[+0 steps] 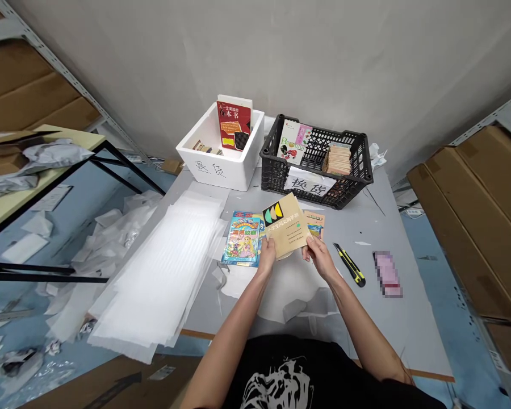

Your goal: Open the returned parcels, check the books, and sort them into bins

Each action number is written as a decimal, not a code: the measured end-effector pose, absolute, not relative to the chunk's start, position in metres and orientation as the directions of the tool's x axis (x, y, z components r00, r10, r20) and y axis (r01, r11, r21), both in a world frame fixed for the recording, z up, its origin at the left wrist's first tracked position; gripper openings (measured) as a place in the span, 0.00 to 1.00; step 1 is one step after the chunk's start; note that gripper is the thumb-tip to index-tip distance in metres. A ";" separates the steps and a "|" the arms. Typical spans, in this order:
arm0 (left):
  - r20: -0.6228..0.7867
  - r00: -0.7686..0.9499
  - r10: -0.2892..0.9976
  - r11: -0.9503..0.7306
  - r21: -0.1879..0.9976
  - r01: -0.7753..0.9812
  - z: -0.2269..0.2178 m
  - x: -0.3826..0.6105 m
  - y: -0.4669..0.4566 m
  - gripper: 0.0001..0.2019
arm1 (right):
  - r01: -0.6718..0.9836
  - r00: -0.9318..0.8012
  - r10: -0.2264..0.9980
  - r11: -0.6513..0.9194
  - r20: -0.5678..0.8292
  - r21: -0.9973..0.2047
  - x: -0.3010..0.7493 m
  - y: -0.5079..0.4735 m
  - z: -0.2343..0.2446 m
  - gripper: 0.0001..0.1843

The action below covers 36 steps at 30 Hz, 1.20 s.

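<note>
We are working at a grey worktop (392, 227), with a white foam box (221, 170) and a black plastic crate (276, 176) along its far edge and a pile of white foam sheets (157, 272) towards its left edge. Our left hand (266, 257) and right hand (319, 257) are gripping a tan paperback (285, 224) by its lower edges, just above a picture book (241, 238). The paperback looks light and floppy, so we are judging those two edges a secure hold. A yellow utility knife (350, 264) is lying just right of our right hand.

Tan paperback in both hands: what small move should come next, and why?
Probably lower the tan paperback onto the white foam sheet beneath it. Your left hand and right hand both hold its lower part directly above that sheet, so it's the shortest way down, and it keeps the book away from the yellow-handled utility knife on the right.
</note>
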<state>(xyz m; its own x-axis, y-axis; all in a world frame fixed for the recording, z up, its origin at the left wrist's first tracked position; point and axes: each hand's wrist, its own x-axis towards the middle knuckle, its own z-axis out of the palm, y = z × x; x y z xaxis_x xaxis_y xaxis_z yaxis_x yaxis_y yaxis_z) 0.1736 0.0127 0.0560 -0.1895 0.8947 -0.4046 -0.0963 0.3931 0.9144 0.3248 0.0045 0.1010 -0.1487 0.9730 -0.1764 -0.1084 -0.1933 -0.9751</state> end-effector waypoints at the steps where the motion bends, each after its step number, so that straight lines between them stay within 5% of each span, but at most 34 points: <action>1: -0.412 -0.156 0.898 0.389 0.908 -0.158 0.059 0.173 0.013 0.16 | -0.153 -0.151 0.973 -0.195 -0.172 -0.969 0.326 0.004 0.100 0.22; 6: -0.414 -0.050 0.909 0.349 0.822 -0.450 0.074 0.173 0.008 0.18 | -0.258 -0.144 0.974 -0.208 -0.175 -0.943 0.333 -0.001 0.093 0.21; 14: -0.240 -0.192 0.952 0.165 0.926 -0.339 0.073 0.179 -0.004 0.25 | -0.392 -0.185 0.915 -0.403 -0.359 -0.827 0.325 -0.008 0.065 0.22; 16: -0.206 -0.211 0.956 0.147 0.954 -0.263 0.070 0.178 -0.006 0.25 | -0.281 -0.234 0.874 -0.481 -0.427 -0.830 0.328 -0.006 0.058 0.24; 19: -0.165 -0.304 0.938 0.141 0.985 -0.099 0.066 0.171 -0.009 0.24 | 0.103 -0.138 0.860 -0.482 -0.492 -0.870 0.340 -0.002 0.055 0.25; 22: -0.100 -0.416 0.904 0.209 0.952 0.226 0.068 0.165 -0.011 0.21 | 0.477 0.076 0.961 -0.270 -0.267 -0.836 0.341 -0.001 0.068 0.24; 24: -0.037 -0.404 0.914 0.244 0.845 0.475 0.071 0.169 -0.016 0.18 | 0.537 0.022 0.989 -0.134 -0.145 -0.833 0.328 -0.003 0.079 0.28; 27: 0.041 -0.233 0.972 0.145 0.676 0.723 0.075 0.190 -0.030 0.16 | 0.451 -0.077 0.989 -0.082 -0.130 -0.889 0.300 -0.004 0.089 0.29; 32: 0.200 0.067 0.978 -0.172 0.570 0.804 0.074 0.212 -0.049 0.22 | 0.168 0.142 0.974 -0.198 -0.175 -0.966 0.291 0.003 0.071 0.26; 36: 0.207 -0.113 0.972 -0.063 0.688 0.723 0.074 0.179 -0.033 0.19 | -0.086 0.124 0.966 -0.216 -0.225 -0.973 0.310 0.003 0.060 0.28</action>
